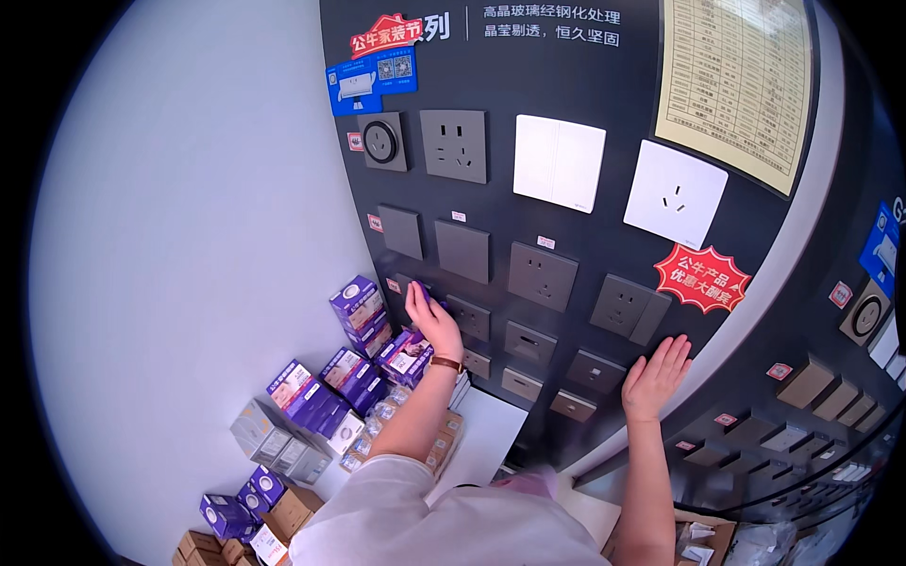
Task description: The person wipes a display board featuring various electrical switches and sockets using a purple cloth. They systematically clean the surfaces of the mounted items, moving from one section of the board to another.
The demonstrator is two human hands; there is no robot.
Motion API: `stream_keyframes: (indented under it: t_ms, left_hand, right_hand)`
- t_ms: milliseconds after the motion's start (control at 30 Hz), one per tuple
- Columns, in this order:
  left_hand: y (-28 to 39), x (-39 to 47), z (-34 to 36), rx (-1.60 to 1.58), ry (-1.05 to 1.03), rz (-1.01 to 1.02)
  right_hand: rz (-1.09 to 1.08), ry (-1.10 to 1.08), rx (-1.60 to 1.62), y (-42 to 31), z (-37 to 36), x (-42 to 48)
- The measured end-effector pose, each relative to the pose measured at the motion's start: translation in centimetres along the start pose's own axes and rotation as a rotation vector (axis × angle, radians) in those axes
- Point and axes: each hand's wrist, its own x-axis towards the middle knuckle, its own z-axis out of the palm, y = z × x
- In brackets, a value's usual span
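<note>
My left hand [435, 325], with a brown strap at the wrist, is raised against the dark display panel [396, 42]. It holds a purple item [422, 289], probably a cloth, mostly hidden behind the fingers. A small dark faceplate [405, 281] is partly covered by that hand, and a dark socket plate [468, 316] sits just to its right. My right hand [657, 382] lies flat near the panel's lower right edge, fingers extended and nothing in it. Up and left of it is a grey socket-and-switch plate [630, 309]; a dark outlet plate [596, 371] is to its left.
A white switch plate [559, 164] and a white socket [676, 194] stick out higher up. Stacked purple boxes [304, 396] and grey boxes [272, 439] stand at lower left by small packaged goods [442, 442]. Another display panel [750, 396] is at right, above an open carton [708, 527].
</note>
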Motion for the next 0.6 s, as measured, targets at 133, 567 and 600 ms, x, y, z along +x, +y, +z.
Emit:
stream_keyframes:
  t_ms: [133, 567, 600]
  left_hand:
    - [0.3, -1.7, -1.0, 0.035, -0.145, 0.038]
    - [-4.1, 0.8, 0.5, 0.045, 0.087, -0.278]
    - [-3.8, 0.1, 0.4, 0.045, 0.064, -0.281]
  right_hand:
    - [-0.005, -0.002, -0.002, 0.3, -0.3, 0.0]
    - [0.011, -0.011, -0.004, -0.3, -0.4, 0.3]
    - [0.01, -0.006, 0.003, -0.3, -0.4, 0.3]
